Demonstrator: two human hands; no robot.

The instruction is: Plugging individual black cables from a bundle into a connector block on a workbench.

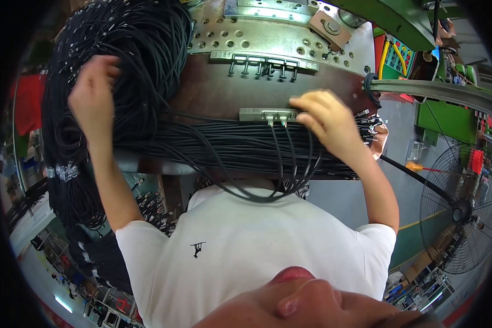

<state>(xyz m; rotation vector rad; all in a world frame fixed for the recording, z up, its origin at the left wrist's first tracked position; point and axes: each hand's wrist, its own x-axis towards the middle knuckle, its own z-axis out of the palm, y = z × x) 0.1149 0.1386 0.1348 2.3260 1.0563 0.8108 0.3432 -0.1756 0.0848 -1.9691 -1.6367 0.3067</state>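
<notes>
My left hand (94, 101) is raised over a big coil of thin black cables (147, 41). Motion smears its fingers, so whether anything is in them cannot be made out. My right hand (331, 120) is closed at the right end of a narrow metal block (251, 114), thumb and forefinger round a black cable (311, 145) whose end they hide. Two light-coloured plugs (277, 119) sit side by side in the block, their cables looping down toward my shirt. Below the block, a thick bundle of straight black cables (224, 145) lies across the brown bench top (202, 90).
Behind the block stands a metal bar with several black clamps (265, 65). A perforated steel plate (224, 35) and a green machine frame (388, 22) lie farther back. A metal arm (421, 86) crosses at the right, above a caged fan (462, 210). More coiled cables (76, 197) hang at the left.
</notes>
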